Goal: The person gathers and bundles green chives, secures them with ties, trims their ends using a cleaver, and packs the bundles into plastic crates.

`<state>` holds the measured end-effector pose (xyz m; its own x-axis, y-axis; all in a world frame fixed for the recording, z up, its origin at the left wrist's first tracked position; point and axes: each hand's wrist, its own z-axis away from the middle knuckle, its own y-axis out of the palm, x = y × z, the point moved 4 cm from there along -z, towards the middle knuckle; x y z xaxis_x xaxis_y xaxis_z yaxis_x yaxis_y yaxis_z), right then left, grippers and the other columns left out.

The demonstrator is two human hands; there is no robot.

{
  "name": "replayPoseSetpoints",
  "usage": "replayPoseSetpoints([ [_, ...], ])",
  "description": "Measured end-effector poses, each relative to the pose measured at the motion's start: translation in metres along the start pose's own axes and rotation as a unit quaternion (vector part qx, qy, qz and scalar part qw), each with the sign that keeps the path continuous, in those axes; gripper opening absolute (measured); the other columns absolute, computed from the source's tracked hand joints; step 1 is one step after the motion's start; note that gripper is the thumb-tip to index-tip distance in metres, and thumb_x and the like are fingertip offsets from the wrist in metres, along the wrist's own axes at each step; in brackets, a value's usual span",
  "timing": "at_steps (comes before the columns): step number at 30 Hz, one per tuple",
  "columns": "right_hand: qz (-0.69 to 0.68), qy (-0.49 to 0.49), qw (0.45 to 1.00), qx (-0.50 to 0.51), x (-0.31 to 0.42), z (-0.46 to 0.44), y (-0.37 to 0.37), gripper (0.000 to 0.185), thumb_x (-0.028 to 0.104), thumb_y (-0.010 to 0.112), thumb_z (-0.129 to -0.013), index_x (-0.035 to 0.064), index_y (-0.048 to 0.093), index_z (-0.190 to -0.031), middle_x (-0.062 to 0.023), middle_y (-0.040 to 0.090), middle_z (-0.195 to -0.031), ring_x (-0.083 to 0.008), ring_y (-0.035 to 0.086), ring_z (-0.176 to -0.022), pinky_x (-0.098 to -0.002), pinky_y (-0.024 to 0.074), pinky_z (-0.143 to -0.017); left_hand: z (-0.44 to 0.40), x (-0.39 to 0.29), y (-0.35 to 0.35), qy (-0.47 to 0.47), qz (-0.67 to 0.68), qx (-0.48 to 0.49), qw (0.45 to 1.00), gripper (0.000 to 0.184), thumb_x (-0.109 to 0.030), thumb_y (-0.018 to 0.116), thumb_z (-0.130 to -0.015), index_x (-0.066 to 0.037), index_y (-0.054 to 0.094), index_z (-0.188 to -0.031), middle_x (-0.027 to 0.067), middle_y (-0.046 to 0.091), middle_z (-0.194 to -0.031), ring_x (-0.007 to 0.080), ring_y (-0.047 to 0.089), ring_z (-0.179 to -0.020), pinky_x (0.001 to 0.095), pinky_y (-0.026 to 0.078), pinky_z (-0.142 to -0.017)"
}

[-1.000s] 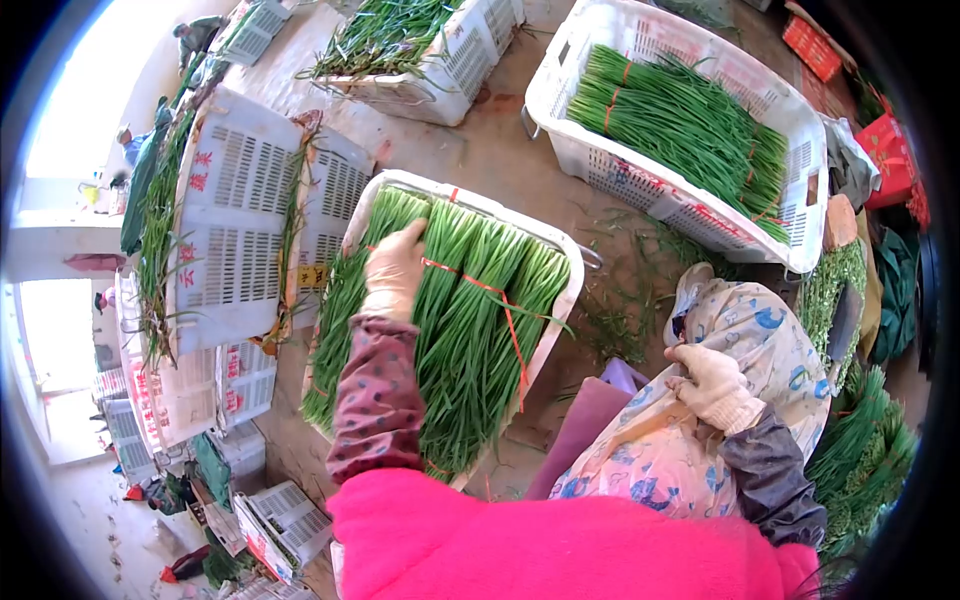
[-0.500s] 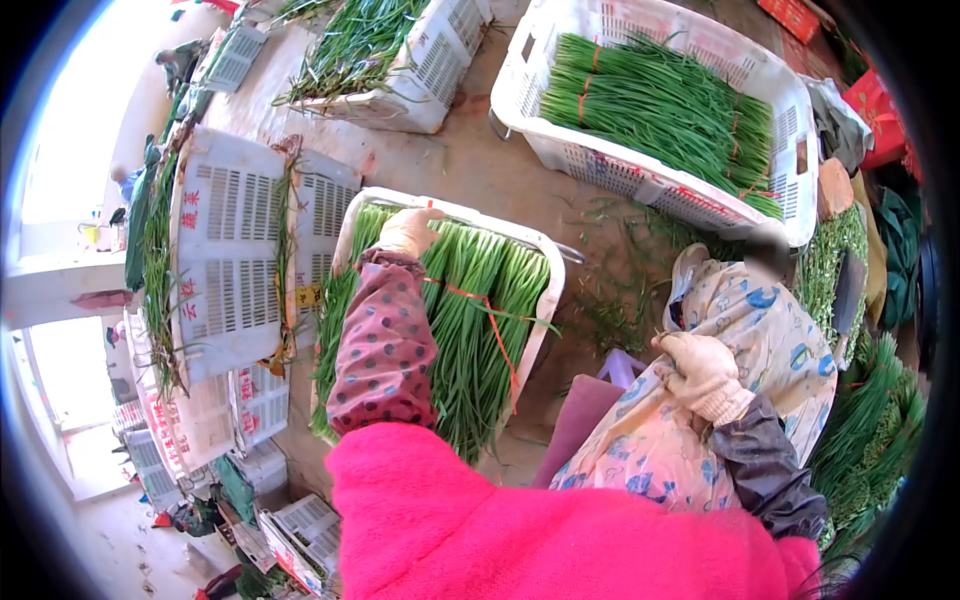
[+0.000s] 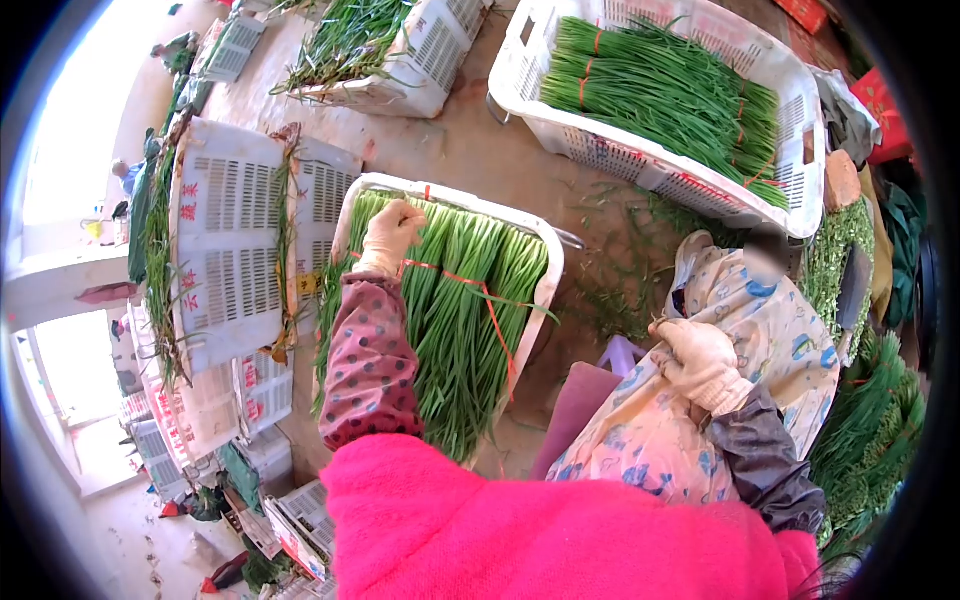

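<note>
My left hand (image 3: pixel 392 238), in a pale glove with a dotted sleeve, is closed over the left part of a white crate (image 3: pixel 541 292). Long green garlic chives (image 3: pixel 470 300) fill that crate, with red ties across them. Whether the left fingers hold any stalk is hidden. My right hand (image 3: pixel 702 368), also gloved, rests closed on the patterned apron (image 3: pixel 640 440) over my lap. A small bit seems to show at its fingertips, too small to name.
Beyond stands a larger white crate (image 3: pixel 640 185) with tied green bundles (image 3: pixel 660 100). Another crate (image 3: pixel 430 75) of greens is at the top. Stacked crates (image 3: pixel 232 240) stand at left. Loose bundles (image 3: pixel 870 450) lie at right, and leaf scraps (image 3: pixel 620 290) litter the floor.
My left hand has moved left and slightly back toward me from the crate's far rim, its fingers now curled into a fist. My right hand stays closed on the apron.
</note>
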<state>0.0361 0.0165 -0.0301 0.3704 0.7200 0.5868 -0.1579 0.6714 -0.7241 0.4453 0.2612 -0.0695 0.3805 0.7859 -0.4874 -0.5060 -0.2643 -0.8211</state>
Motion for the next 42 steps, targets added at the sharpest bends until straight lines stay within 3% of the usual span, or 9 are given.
replayPoseSetpoints([
  [3, -0.004, 0.001, 1.0, -0.008, 0.002, 0.0, -0.002, 0.036, 0.017, 0.065, -0.076, 0.0081, 0.063, -0.11, -0.0136, 0.066, -0.097, -0.0343, 0.064, -0.09, -0.044, 0.0502, -0.077, 0.028, 0.011, 0.006, -0.056, 0.416, -0.074, 0.905, 0.011, -0.014, 0.064, -0.092, -0.004, 0.06, -0.09, 0.0142, 0.071, -0.091, 0.0209, 0.068, -0.07, 0.0318, 0.057, -0.066],
  [10, 0.001, 0.008, 1.0, 0.01, 0.001, 0.0, -0.002, 0.041, 0.017, 0.066, -0.073, 0.0071, 0.063, -0.112, -0.015, 0.066, -0.098, -0.0349, 0.063, -0.092, -0.044, 0.0495, -0.079, 0.091, 0.003, 0.052, -0.073, 0.492, -0.076, 0.864, 0.009, -0.01, 0.06, -0.094, -0.003, 0.056, -0.094, 0.0164, 0.069, -0.088, 0.023, 0.069, -0.071, 0.0345, 0.06, -0.065],
  [14, 0.0, 0.0, 1.0, -0.001, 0.0, 0.001, 0.0, 0.041, 0.017, 0.065, -0.073, 0.0076, 0.062, -0.113, -0.0144, 0.065, -0.097, -0.0348, 0.062, -0.092, -0.0439, 0.0494, -0.078, 0.161, -0.067, 0.07, -0.032, 0.477, 0.242, 0.844, 0.014, -0.005, 0.062, -0.09, -0.001, 0.059, -0.103, 0.0151, 0.07, -0.091, 0.0232, 0.069, -0.082, 0.0352, 0.058, -0.073],
  [18, -0.003, 0.016, 1.0, 0.01, -0.001, -0.002, 0.003, 0.04, 0.017, 0.066, -0.074, 0.0082, 0.062, -0.112, -0.0137, 0.065, -0.098, -0.0344, 0.062, -0.092, -0.0434, 0.049, -0.078, 0.221, -0.136, 0.089, 0.107, 0.181, 0.565, 0.798, 0.047, -0.002, 0.068, -0.079, -0.006, 0.059, -0.124, 0.0088, 0.07, -0.104, 0.0174, 0.067, -0.089, 0.0292, 0.052, -0.083],
  [20, 0.005, 0.008, 1.0, -0.003, -0.002, 0.001, 0.003, 0.038, 0.019, 0.066, -0.076, 0.0085, 0.062, -0.112, -0.0133, 0.066, -0.098, -0.034, 0.062, -0.093, -0.0431, 0.0487, -0.079, 0.18, -0.107, 0.076, 0.056, 0.127, 0.376, 0.916, 0.049, -0.005, 0.071, -0.075, -0.011, 0.062, -0.123, 0.0111, 0.067, -0.114, 0.0178, 0.064, -0.101, 0.0306, 0.051, -0.088],
  [21, 0.005, 0.008, 1.0, -0.001, 0.0, 0.002, 0.002, 0.037, 0.019, 0.066, -0.077, 0.0084, 0.063, -0.112, -0.0136, 0.066, -0.098, -0.0343, 0.062, -0.093, -0.0433, 0.0485, -0.079, 0.154, -0.098, 0.05, 0.188, 0.024, 0.112, 0.975, 0.053, 0.0, 0.071, -0.074, -0.013, 0.062, -0.124, 0.0108, 0.065, -0.12, 0.0189, 0.062, -0.109, 0.0316, 0.051, -0.092],
  [24, 0.012, 0.014, 1.0, 0.008, 0.0, 0.0, 0.002, 0.036, 0.018, 0.066, -0.077, 0.0081, 0.063, -0.112, -0.0141, 0.066, -0.099, -0.0346, 0.062, -0.093, -0.0432, 0.0487, -0.08, 0.08, 0.012, -0.008, -0.004, 0.132, -0.163, 0.978, 0.069, 0.013, 0.065, -0.079, -0.006, 0.042, -0.141, 0.0086, 0.041, -0.148, 0.023, 0.042, -0.133, 0.0303, 0.045, -0.103],
  [33, 0.009, 0.025, 1.0, 0.004, 0.001, -0.003, 0.001, 0.039, 0.013, 0.063, -0.074, 0.0071, 0.062, -0.112, -0.0148, 0.065, -0.101, -0.0347, 0.062, -0.095, -0.0432, 0.0487, -0.082, 0.022, 0.114, -0.021, -0.078, -0.111, -0.07, 0.988, 0.137, -0.026, 0.094, -0.054, -0.007, 0.001, -0.153, 0.0162, 0.039, -0.145, 0.029, 0.037, -0.134, 0.0333, 0.026, -0.114],
  [42, 0.011, 0.027, 0.999, 0.012, 0.002, -0.005, 0.0, 0.037, 0.015, 0.064, -0.075, 0.0072, 0.063, -0.11, -0.0141, 0.066, -0.101, -0.0342, 0.062, -0.095, -0.0428, 0.049, -0.081, 0.02, 0.143, -0.026, -0.051, 0.171, -0.125, 0.976, 0.112, -0.001, 0.087, -0.058, -0.005, 0.021, -0.148, 0.0114, 0.058, -0.126, 0.0197, 0.061, -0.108, 0.031, 0.049, -0.095],
])
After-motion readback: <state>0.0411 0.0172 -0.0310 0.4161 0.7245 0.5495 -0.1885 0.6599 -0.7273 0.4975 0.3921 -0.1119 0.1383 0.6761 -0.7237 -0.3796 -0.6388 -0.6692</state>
